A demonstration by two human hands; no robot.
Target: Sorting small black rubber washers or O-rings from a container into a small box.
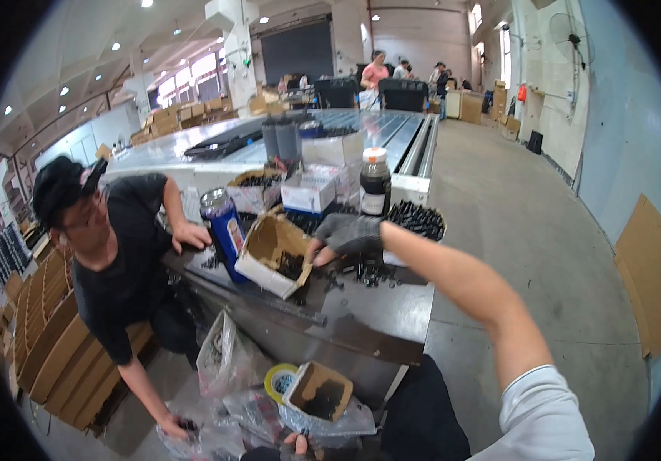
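Near the front edge of the desk (392,311), the gloved right hand (346,238) grasps a tilted cardboard box (269,244) with black pieces (290,266); the left hand's (297,443) grip, I cannot tell.

Open cardboard box (269,240): brown within, whitish without, set askew on dark tabletop (357,303), mouth upward; small black parts (290,266) gathered toward near right corner. Second open box (321,376): smaller, pale-rimmed, brown inside, below tabletop level on clear plastic bag (350,422); dark contents indistinct.
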